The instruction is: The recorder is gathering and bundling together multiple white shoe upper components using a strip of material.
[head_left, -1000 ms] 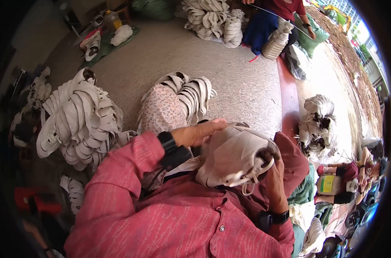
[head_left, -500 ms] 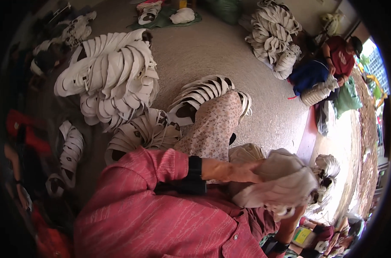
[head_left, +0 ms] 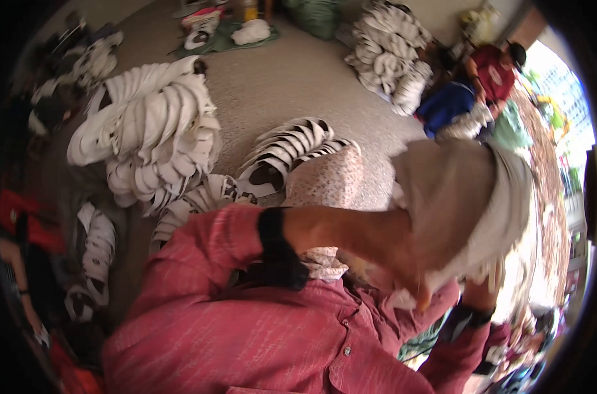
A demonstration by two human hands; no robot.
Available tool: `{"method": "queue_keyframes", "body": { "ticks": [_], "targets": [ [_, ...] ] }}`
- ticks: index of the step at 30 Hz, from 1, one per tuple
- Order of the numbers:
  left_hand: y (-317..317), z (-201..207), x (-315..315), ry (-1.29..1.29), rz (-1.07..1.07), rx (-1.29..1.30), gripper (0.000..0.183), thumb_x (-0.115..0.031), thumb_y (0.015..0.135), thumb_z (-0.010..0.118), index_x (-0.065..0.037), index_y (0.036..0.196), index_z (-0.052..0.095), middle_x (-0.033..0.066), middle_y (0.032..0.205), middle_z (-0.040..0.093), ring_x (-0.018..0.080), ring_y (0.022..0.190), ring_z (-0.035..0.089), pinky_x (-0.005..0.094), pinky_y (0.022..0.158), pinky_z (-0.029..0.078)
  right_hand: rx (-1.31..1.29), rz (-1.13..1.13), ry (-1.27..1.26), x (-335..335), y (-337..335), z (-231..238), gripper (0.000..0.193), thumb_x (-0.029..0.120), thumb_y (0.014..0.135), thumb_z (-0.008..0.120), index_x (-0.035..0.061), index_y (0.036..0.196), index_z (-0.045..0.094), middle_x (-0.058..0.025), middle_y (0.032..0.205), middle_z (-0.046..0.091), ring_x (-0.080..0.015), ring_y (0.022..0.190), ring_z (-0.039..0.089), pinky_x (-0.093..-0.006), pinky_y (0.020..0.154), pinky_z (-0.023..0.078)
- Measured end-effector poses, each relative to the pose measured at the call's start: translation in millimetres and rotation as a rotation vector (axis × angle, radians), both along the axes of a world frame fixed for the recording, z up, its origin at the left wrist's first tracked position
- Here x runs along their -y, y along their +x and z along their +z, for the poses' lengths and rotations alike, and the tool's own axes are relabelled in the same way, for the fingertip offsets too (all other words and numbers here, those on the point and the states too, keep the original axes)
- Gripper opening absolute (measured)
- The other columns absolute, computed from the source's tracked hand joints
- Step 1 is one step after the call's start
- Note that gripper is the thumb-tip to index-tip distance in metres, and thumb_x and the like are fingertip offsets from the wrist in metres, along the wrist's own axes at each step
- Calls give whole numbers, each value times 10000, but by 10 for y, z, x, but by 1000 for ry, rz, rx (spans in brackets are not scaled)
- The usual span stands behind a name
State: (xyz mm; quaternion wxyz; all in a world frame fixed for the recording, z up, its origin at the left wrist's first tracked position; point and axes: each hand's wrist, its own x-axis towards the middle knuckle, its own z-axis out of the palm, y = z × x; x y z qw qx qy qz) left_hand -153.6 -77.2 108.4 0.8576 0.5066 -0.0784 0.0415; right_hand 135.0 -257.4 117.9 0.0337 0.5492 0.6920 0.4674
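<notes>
A pale grey-white stack of nested shoe uppers (head_left: 469, 203) is held up in front of me on the right, slightly smeared by motion. My left hand (head_left: 393, 253) grips its near left side, with a black band on that wrist. Below the stack, my right hand (head_left: 483, 292) holds it from the far lower side; most of its fingers are hidden behind the uppers. My lap is covered by flower-patterned cloth (head_left: 324, 177), and a curved row of white uppers with dark insides (head_left: 272, 164) lies just beyond it.
A tall heap of white uppers (head_left: 147, 125) stands at the left, with a smaller row (head_left: 100, 253) nearer. More are piled (head_left: 387, 49) by the back wall. A person in a dark red shirt (head_left: 490, 72) sits at the far right, handling a pale bundle. Other people are at the left edge.
Both hands have lifted the stack of uppers up and to the right, and it has turned. My view has shifted, so the surroundings sit farther left in the picture.
</notes>
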Motion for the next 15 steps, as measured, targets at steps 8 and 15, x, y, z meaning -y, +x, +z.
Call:
{"method": "queue_keyframes", "body": {
  "ticks": [8,15],
  "targets": [
    [-360,-46,-164,-302,735,136,442,-241,845,548,26,1196,523,131,1133,606,198,978,613,330,873,492,-1967,722,-298,-1310,-967,511,613,363,951,496,-9,1394,294,-103,1290,482,-198,1150,489,-338,975,407],
    [-1190,-463,-144,-36,1002,115,539,-348,932,475,29,1312,417,158,1270,510,240,1107,542,364,961,444,-1834,454,-832,-678,-157,602,603,495,974,346,-23,1193,565,-141,1229,564,-250,1074,586,-345,909,464]
  ]
}}
